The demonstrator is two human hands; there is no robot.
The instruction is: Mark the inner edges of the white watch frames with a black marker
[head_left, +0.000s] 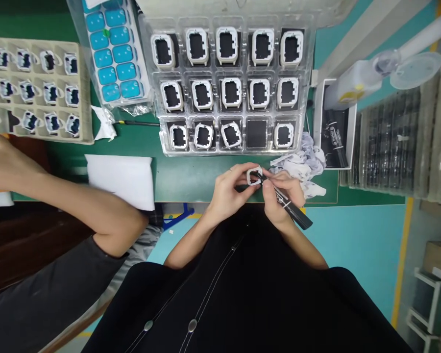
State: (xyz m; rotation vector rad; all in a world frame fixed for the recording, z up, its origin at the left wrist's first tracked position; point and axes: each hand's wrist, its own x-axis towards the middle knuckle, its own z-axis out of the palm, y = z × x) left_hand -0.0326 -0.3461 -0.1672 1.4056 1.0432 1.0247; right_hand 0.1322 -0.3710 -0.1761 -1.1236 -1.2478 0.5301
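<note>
A white frame [249, 177] is held over the desk [183, 179], pinched by the left grip [226, 192], presumably for steadiness; a black marker [294, 212] is clasped in the closed right grip [279, 197], angled toward the frame, presumably for control.

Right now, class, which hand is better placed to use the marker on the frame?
Probably the right hand: it grips the marker, narrow end at the frame, which the left hand holds.
</note>
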